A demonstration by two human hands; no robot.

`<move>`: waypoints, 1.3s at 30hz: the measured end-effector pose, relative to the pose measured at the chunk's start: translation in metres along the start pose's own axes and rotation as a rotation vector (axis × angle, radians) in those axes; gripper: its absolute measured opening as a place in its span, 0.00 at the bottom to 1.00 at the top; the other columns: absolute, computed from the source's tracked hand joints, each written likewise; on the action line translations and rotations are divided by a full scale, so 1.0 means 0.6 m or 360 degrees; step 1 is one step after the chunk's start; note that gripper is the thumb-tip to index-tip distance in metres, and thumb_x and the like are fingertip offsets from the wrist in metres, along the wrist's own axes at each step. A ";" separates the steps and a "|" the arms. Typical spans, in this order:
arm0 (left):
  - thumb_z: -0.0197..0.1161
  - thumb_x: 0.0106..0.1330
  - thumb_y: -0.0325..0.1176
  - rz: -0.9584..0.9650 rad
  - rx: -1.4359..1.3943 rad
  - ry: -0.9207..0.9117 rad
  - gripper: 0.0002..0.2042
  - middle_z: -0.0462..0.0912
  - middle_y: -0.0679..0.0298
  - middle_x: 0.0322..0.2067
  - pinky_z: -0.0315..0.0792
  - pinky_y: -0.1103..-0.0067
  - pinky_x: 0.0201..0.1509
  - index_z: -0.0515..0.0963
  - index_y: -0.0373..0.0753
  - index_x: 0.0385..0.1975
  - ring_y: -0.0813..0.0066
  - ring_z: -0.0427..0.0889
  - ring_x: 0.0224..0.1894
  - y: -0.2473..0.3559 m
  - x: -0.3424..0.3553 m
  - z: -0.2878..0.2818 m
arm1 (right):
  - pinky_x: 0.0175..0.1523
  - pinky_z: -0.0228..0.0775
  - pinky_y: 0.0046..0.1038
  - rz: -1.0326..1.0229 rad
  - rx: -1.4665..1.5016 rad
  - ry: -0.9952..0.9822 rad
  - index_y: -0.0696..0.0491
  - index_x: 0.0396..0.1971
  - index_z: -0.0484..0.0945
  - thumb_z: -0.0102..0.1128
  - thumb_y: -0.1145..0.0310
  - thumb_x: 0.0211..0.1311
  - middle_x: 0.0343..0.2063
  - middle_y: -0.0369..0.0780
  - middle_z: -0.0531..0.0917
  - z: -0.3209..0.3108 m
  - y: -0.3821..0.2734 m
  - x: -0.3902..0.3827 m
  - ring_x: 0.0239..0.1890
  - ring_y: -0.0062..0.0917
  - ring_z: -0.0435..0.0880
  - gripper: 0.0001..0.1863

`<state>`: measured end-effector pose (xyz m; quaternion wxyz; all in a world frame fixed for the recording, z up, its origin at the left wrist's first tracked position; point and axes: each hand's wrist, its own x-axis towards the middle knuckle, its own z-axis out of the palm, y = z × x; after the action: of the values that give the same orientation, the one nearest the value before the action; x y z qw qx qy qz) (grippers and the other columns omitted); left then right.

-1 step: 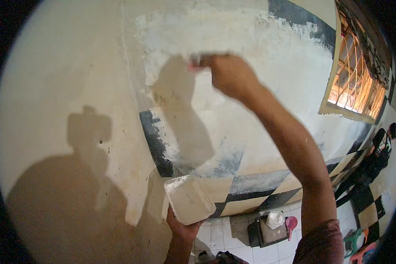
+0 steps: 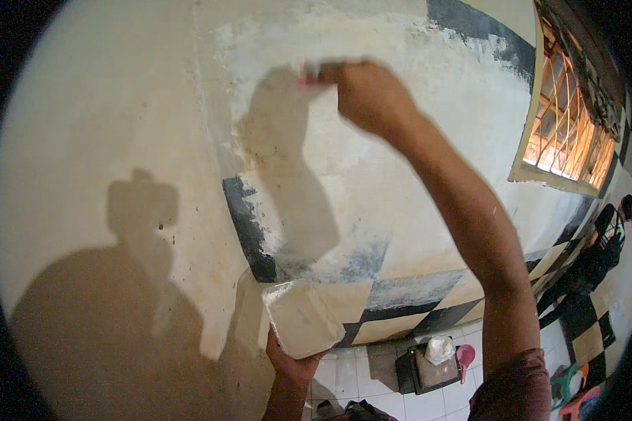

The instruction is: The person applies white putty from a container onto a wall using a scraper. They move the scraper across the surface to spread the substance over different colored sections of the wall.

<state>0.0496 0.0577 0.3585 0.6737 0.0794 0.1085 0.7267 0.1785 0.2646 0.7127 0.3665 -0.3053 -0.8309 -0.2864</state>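
Note:
My right hand [image 2: 376, 98] is raised to the wall [image 2: 414, 189], closed on a small tool [image 2: 314, 74] with a dark part and a pinkish-red part. Motion smears the tool, so its kind and whether it touches the wall cannot be made out. The wall bears uneven whitish coating, with dark squares showing through in patches. Low on the left, my left hand [image 2: 293, 361] grips a shallow white rectangular tub [image 2: 305, 323] from below. The tub tilts toward me, its rim is smeared white, and pale matter coats its inside.
A side wall [image 2: 84, 126] meets the coated wall at the left and carries my shadow. A barred window [image 2: 569, 133] is at the upper right. On the tiled floor stands a dark box [image 2: 435, 375] bearing a white bag [image 2: 439, 350] and a pink dipper [image 2: 465, 355]. Plastic stools [image 2: 565, 386] stand lower right.
My right hand and its tool have moved up a little along the wall, the shadow with them. The left hand and tub have stayed put.

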 end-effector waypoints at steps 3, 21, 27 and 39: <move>0.47 0.68 0.57 -0.0039 -0.0119 -0.0108 0.33 0.70 0.50 0.62 0.72 0.41 0.57 0.61 0.43 0.68 0.42 0.74 0.59 -0.002 0.006 -0.016 | 0.53 0.76 0.40 -0.0135 -0.0058 0.0207 0.37 0.51 0.83 0.51 0.78 0.55 0.45 0.45 0.85 -0.061 0.039 0.105 0.45 0.42 0.84 0.26; 0.42 0.70 0.56 -0.0088 0.0011 -0.0063 0.29 0.71 0.57 0.62 0.67 0.44 0.62 0.65 0.46 0.66 0.48 0.72 0.62 -0.010 0.036 -0.006 | 0.55 0.76 0.37 0.0084 0.0617 -0.0453 0.55 0.59 0.73 0.56 0.77 0.57 0.56 0.51 0.76 0.096 -0.111 -0.279 0.56 0.44 0.78 0.26; 0.44 0.68 0.54 -0.0051 -0.0064 -0.0006 0.29 0.73 0.55 0.60 0.68 0.44 0.60 0.67 0.43 0.64 0.46 0.74 0.59 -0.021 0.037 0.009 | 0.38 0.73 0.49 0.0358 0.1283 -0.0921 0.60 0.47 0.75 0.53 0.72 0.59 0.25 0.55 0.81 0.019 -0.167 -0.295 0.31 0.55 0.81 0.17; 0.45 0.66 0.63 -0.0245 0.0144 -0.0099 0.34 0.66 0.61 0.66 0.57 0.40 0.66 0.61 0.53 0.69 0.50 0.63 0.69 -0.020 0.031 0.033 | 0.47 0.75 0.47 0.0425 0.1079 -0.1216 0.63 0.50 0.71 0.54 0.69 0.56 0.38 0.56 0.82 0.091 -0.169 -0.334 0.41 0.53 0.82 0.22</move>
<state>0.0651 0.0778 0.3737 0.7264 0.1236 0.1259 0.6642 0.1913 0.1770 0.4990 0.1490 -0.3553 -0.9052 0.1792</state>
